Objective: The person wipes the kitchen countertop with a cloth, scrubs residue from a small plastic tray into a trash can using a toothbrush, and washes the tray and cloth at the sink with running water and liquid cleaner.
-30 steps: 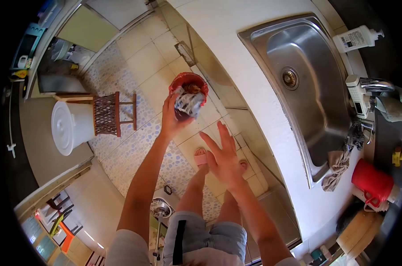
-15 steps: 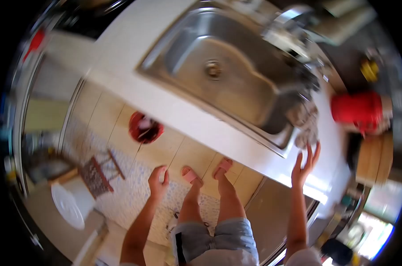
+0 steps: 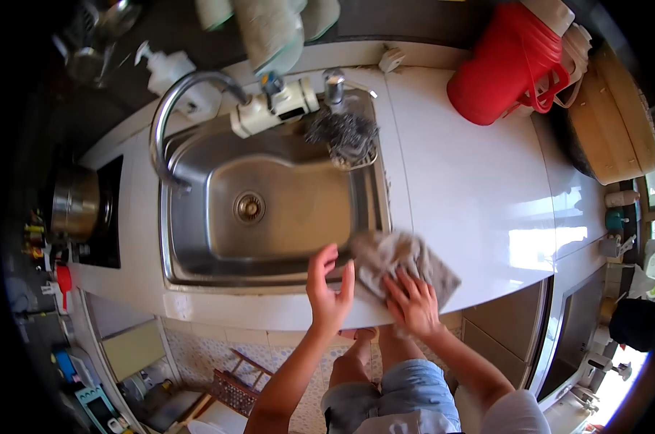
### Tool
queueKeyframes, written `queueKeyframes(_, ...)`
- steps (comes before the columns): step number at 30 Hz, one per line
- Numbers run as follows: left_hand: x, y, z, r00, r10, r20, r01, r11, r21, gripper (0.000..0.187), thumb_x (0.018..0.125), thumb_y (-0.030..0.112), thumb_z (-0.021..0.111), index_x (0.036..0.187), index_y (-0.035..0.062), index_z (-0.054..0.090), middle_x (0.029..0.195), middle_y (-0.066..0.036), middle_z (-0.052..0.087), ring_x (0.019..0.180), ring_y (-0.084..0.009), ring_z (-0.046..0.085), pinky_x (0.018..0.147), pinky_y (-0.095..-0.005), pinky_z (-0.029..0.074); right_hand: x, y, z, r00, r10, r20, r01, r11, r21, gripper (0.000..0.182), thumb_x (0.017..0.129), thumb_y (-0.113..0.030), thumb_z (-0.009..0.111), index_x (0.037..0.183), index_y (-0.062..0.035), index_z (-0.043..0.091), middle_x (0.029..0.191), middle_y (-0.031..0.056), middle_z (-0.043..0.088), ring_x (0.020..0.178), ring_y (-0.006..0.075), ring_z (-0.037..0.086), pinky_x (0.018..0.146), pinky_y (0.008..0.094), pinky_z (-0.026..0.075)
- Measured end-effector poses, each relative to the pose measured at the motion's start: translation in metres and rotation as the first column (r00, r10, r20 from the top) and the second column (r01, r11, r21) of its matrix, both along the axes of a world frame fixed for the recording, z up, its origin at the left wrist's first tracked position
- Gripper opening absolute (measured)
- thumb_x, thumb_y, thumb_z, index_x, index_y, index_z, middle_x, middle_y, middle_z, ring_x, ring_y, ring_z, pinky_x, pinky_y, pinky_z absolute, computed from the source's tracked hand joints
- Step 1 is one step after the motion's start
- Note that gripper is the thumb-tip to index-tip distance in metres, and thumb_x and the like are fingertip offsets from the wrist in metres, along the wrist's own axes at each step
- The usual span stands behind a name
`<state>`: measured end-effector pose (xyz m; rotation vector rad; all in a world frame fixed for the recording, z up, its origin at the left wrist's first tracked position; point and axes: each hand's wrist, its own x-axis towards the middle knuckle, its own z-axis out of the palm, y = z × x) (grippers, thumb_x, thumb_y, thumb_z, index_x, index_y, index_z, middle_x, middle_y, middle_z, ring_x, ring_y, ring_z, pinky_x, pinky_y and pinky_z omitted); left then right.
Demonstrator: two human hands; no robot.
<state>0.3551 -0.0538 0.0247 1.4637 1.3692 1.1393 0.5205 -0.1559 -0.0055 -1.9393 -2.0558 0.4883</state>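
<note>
A crumpled grey-brown cloth (image 3: pixel 443 278) lies over the right front corner of the sink (image 3: pixel 170 249) and onto the white counter. My right hand (image 3: pixel 418 307) is on the cloth, its fingers bent into the folds and gripping it. The cloth's left end is blurred. To the left, my left hand (image 3: pixel 327 293) hovers by the sink's front rim, open, thumb and fingers apart and holding nothing. Inside the steel basin, the round drain (image 3: pixel 249 207) shows at the bottom.
A curved faucet (image 3: pixel 156 137) arches over the sink's left side. Dark steel wool (image 3: pixel 345 136) sits at the back right corner. A red thermos jug (image 3: pixel 502 69) stands at the back right, near a wooden box (image 3: pixel 617 116). On the left is a pot (image 3: pixel 76 202).
My view has turned toward the sink and counter. My right hand, apart from the cloth before, is now on it, and the cloth is more spread out. My left hand has come up beside the sink.
</note>
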Motion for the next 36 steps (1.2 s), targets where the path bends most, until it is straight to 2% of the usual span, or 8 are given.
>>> queueKeyframes(4,0.06,0.103,-0.017,0.884,0.343,0.319,-0.146,0.849,-0.508,0.043,0.088,0.02,0.06,0.124,0.0033,0.042,0.12,-0.012,0.05,0.105,-0.0212,0.053,0.088,-0.0369,0.044,0.051,0.034,-0.013,0.984,-0.155,0.083,0.15,0.986,0.069,0.032,0.078,-0.032,0.06,0.103,-0.0117,0.063,0.122,0.014,0.049,0.117,0.0338,0.042,0.096,0.05,0.029)
queueKeyframes(7,0.078,0.166,-0.029,0.739,0.412,0.532,0.104,0.711,-0.696,0.036,0.088,0.022,0.06,0.118,0.0063,0.046,0.118,-0.011,0.052,0.104,-0.0214,0.054,0.086,-0.0399,0.045,0.089,0.14,-0.026,0.96,-0.268,0.081,0.255,0.956,0.143,0.038,0.083,-0.03,0.055,0.112,-0.0051,0.056,0.123,0.0167,0.049,0.121,0.0356,0.039,0.101,0.0499,0.026)
queueKeyframes(15,0.048,0.167,-0.051,0.776,0.442,0.45,-0.084,0.779,-0.621,0.022,0.09,0.024,0.057,0.107,0.0101,0.053,0.095,-0.004,0.063,0.081,-0.0157,0.063,0.069,-0.0299,0.05,0.101,0.397,-0.044,0.972,0.166,-0.169,-0.11,0.948,0.298,0.048,0.092,-0.023,0.041,0.137,-0.0088,0.035,0.132,0.0173,0.045,0.128,0.0286,0.037,0.107,0.0392,0.026)
queueKeyframes(18,0.044,0.15,-0.049,0.758,0.406,0.511,-0.043,0.813,-0.581,0.028,0.092,0.033,0.054,0.108,0.0101,0.05,0.095,-0.006,0.063,0.08,-0.0165,0.063,0.068,-0.0296,0.051,0.079,0.454,-0.045,0.89,0.456,-0.003,-0.445,0.871,0.206,0.049,0.092,-0.017,0.04,0.14,-0.0114,0.031,0.135,0.0174,0.042,0.13,0.0293,0.034,0.108,0.0398,0.025)
queueKeyframes(22,0.057,0.097,-0.061,0.92,0.346,0.183,-0.222,0.846,-0.485,0.028,0.092,0.017,0.054,0.116,0.0069,0.045,0.102,-0.008,0.059,0.074,-0.0131,0.06,0.065,-0.0259,0.05,0.051,0.512,-0.05,0.695,0.716,-0.065,-0.685,0.687,0.242,0.046,0.093,-0.02,0.04,0.138,-0.0187,0.035,0.14,0.0079,0.038,0.13,0.0264,0.034,0.107,0.0386,0.029)
queueKeyframes(26,0.081,0.049,-0.073,0.958,0.23,-0.172,-0.27,0.924,-0.271,0.03,0.083,0.005,0.063,0.11,0.0011,0.05,0.091,-0.007,0.061,0.075,-0.0103,0.058,0.065,-0.0215,0.047,0.0,0.544,-0.03,0.667,0.699,-0.258,-0.733,0.678,-0.057,0.041,0.093,-0.027,0.041,0.135,-0.0227,0.042,0.142,-0.0001,0.037,0.128,0.0227,0.038,0.107,0.0374,0.029)
queueKeyframes(30,0.089,0.035,-0.065,0.92,0.211,-0.329,-0.279,0.944,-0.174,0.031,0.081,0.006,0.065,0.109,0.0,0.052,0.093,-0.01,0.06,0.077,-0.0134,0.059,0.067,-0.0243,0.048,0.01,0.533,-0.046,0.665,0.699,-0.264,-0.69,0.71,0.142,0.039,0.093,-0.028,0.042,0.132,-0.0268,0.046,0.139,0.0027,0.041,0.128,0.0251,0.038,0.106,0.0379,0.029)
queueKeyframes(36,0.074,0.032,-0.06,0.943,0.245,-0.224,-0.289,0.938,-0.191,0.038,0.08,0.001,0.062,0.114,0.0005,0.046,0.104,-0.012,0.056,0.078,-0.0151,0.059,0.066,-0.0234,0.048,0.105,0.457,-0.052,0.879,0.462,-0.117,-0.408,0.856,0.318,0.036,0.091,-0.025,0.047,0.125,-0.0171,0.051,0.132,0.0091,0.048,0.123,0.0273,0.043,0.103,0.0396,0.032)
